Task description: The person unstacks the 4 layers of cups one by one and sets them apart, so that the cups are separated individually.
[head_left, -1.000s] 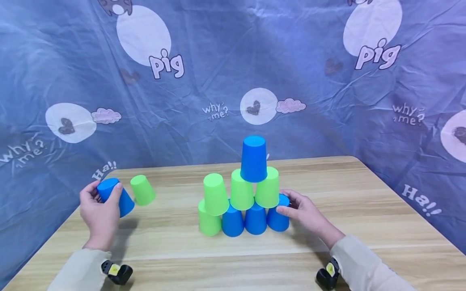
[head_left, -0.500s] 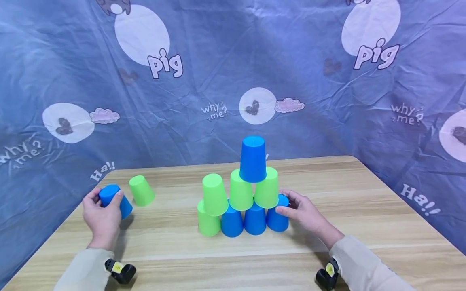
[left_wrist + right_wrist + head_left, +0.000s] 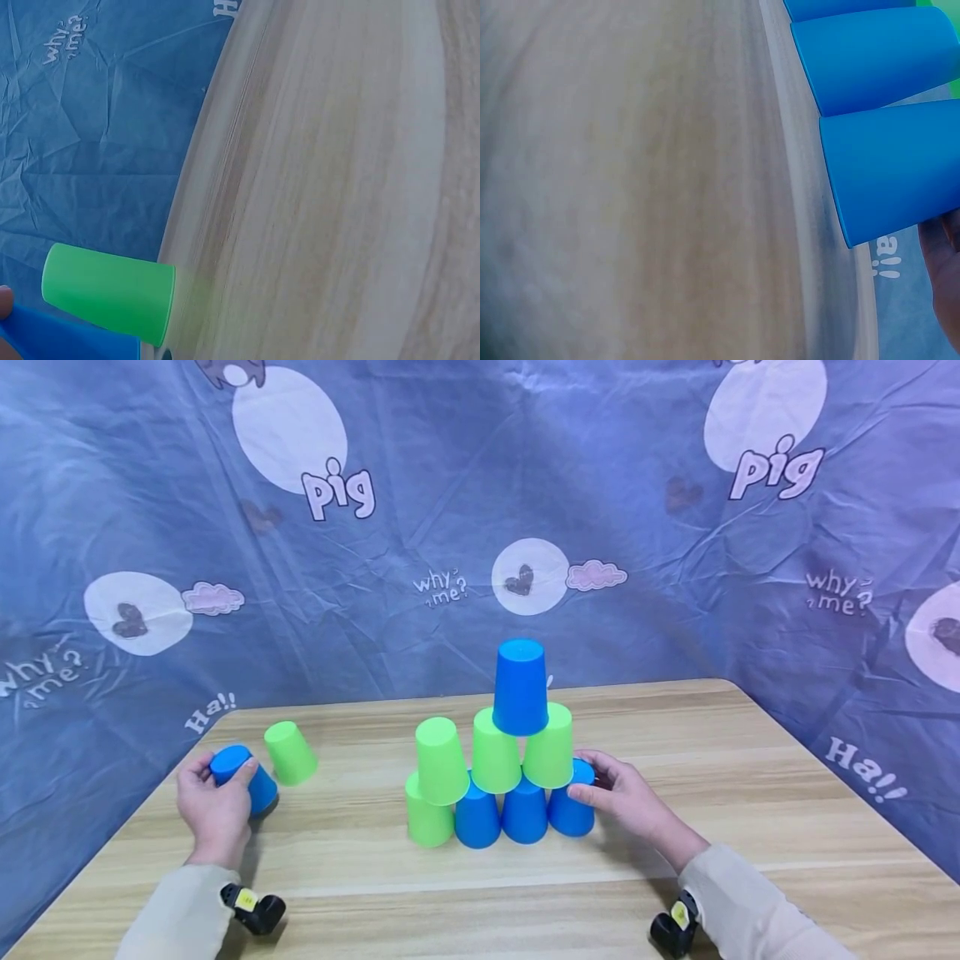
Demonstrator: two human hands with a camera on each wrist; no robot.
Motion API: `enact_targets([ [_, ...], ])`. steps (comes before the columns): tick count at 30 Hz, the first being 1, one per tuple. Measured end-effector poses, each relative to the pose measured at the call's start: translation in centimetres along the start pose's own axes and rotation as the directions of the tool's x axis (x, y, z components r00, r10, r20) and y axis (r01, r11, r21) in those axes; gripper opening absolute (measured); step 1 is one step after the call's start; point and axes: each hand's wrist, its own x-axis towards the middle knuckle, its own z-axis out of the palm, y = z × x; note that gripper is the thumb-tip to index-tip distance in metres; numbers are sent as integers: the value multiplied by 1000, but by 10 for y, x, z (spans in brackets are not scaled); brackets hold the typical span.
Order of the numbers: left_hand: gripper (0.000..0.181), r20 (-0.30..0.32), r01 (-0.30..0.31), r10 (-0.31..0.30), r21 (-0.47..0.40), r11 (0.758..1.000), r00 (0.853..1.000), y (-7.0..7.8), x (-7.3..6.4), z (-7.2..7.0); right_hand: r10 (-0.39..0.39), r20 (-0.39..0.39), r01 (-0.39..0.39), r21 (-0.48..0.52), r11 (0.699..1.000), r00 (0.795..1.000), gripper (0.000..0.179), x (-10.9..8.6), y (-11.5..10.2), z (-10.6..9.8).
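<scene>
At the table's left side, my left hand [image 3: 215,810] grips an upside-down blue cup [image 3: 258,787], thumb on the near side and fingers round the far side. The cup is at or just above the table; a dark shadow lies under its rim. Right behind it stands an upside-down green cup [image 3: 291,753]. My right hand [image 3: 622,793] holds the rightmost bottom blue cup [image 3: 900,172] of a cup pyramid, thumb in front, other fingers mostly hidden behind. Three green cups [image 3: 441,762] form the second tier, and one blue cup [image 3: 521,689] tops the right pair.
The pyramid's bottom row also has a green cup [image 3: 430,822] at its left end and two blue cups [image 3: 477,818] in the middle. Everything stands on a wood-grain table [image 3: 360,893]. A printed blue cloth [image 3: 420,460] hangs behind the table's far edge.
My left hand has lowered the blue cup toward the table, drifting slightly right. The right hand and the pyramid have stayed in place.
</scene>
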Motion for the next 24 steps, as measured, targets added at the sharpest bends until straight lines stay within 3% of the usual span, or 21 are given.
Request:
enact_targets([
  [9,64,-9,62,-62,59,996,998,5,-7,0,-8,4,8,1,1000,1000,54,-1,0,0],
  [24,65,6,66,-66,8,998,998,6,-11,0,-9,3,9,1,1000,1000,54,-1,-1,0],
])
